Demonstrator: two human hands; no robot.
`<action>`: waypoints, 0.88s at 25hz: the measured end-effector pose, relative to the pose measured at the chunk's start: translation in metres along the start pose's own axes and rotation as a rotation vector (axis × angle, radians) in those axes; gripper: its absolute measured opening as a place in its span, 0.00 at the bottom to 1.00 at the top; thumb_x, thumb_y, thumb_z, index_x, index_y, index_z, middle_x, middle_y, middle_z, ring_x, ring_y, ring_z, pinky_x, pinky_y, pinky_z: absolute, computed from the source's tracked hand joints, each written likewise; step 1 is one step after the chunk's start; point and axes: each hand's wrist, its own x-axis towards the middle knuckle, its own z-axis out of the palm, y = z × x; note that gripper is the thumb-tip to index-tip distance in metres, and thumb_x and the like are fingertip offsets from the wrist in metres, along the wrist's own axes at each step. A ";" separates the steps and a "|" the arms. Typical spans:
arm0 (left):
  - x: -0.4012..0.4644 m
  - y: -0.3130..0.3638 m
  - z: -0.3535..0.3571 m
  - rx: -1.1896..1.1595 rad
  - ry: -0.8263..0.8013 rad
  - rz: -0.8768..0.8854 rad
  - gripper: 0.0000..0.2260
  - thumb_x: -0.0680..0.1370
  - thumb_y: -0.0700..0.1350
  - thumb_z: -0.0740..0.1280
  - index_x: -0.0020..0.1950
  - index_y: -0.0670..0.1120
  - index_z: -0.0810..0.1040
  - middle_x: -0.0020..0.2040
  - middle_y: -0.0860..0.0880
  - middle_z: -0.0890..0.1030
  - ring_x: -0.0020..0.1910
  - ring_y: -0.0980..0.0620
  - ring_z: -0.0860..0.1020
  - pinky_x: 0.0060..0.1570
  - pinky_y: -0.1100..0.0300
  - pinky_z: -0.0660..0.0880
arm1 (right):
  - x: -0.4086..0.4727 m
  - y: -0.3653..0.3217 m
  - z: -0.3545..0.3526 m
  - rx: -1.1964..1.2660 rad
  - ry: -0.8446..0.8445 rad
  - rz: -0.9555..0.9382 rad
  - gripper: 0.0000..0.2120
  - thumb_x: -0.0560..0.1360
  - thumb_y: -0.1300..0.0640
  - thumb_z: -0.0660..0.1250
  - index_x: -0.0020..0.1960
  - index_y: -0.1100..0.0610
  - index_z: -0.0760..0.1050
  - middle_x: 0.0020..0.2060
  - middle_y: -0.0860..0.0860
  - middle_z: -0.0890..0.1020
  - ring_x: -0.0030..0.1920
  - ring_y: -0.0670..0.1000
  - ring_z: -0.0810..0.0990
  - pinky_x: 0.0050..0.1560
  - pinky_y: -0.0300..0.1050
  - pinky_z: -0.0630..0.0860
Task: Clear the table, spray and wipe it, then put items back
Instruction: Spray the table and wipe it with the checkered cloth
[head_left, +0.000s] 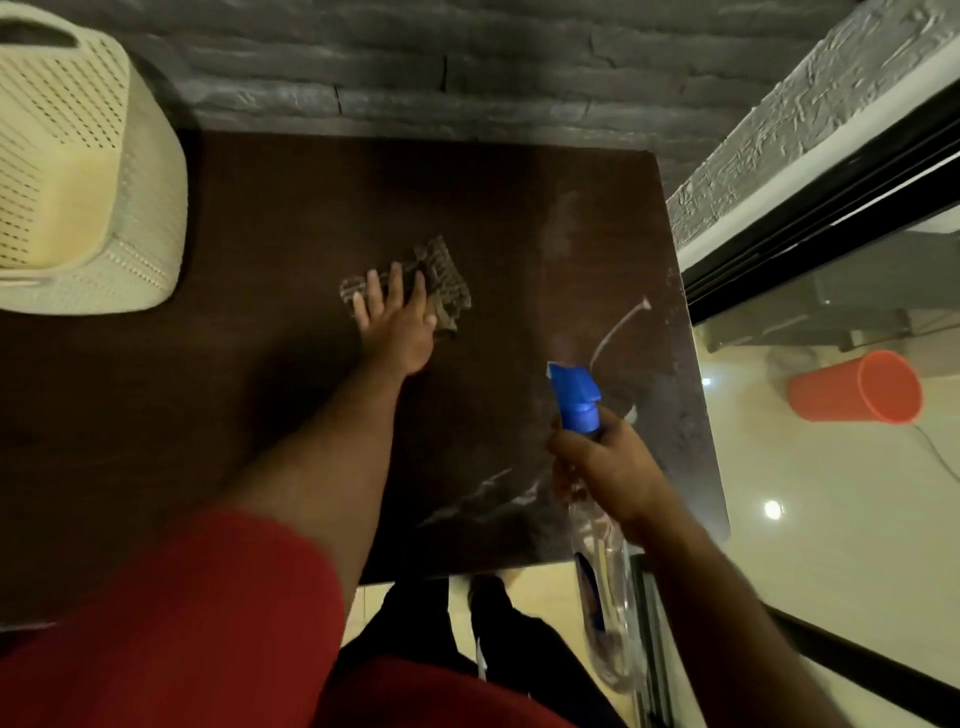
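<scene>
One cream perforated basket (78, 171), cut off at upper left, sits on the dark table (260, 415). At centre our left hand (397, 322) presses flat fingers on a blurred patterned cloth (441, 280). Lower right, our right hand (608, 467) grips a blue-headed spray bottle (576, 400); its clear body is smeared. An orange cup (857, 387) lies on the floor at right.

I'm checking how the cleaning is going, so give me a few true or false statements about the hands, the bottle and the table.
1. The left hand presses flat on a cloth on the table. True.
2. The right hand is empty. False: its grip is round a spray bottle.
3. The bottle's trigger head is red. False: it is blue.
4. An orange cup lies on the floor off the table's right. True.
5. A cream perforated basket stands at the left. True.
</scene>
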 end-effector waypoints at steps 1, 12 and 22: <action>0.011 0.005 -0.007 -0.007 -0.018 -0.052 0.27 0.83 0.54 0.52 0.80 0.53 0.46 0.80 0.48 0.40 0.77 0.42 0.37 0.74 0.41 0.39 | -0.003 0.005 -0.001 -0.018 0.006 0.013 0.05 0.73 0.63 0.67 0.48 0.57 0.73 0.29 0.53 0.77 0.28 0.52 0.76 0.30 0.45 0.76; -0.067 -0.049 0.016 -0.068 0.030 -0.262 0.27 0.83 0.53 0.52 0.80 0.53 0.46 0.80 0.48 0.41 0.78 0.41 0.38 0.73 0.40 0.39 | -0.044 0.041 -0.020 -0.160 -0.088 0.045 0.07 0.73 0.59 0.69 0.51 0.55 0.74 0.33 0.53 0.79 0.30 0.49 0.79 0.33 0.42 0.76; -0.133 -0.074 0.040 -0.137 0.040 -0.375 0.27 0.83 0.51 0.55 0.80 0.52 0.47 0.80 0.48 0.42 0.78 0.41 0.39 0.74 0.40 0.41 | -0.100 0.085 -0.055 -0.256 -0.133 -0.045 0.10 0.75 0.60 0.68 0.51 0.49 0.71 0.34 0.55 0.79 0.28 0.48 0.77 0.31 0.41 0.77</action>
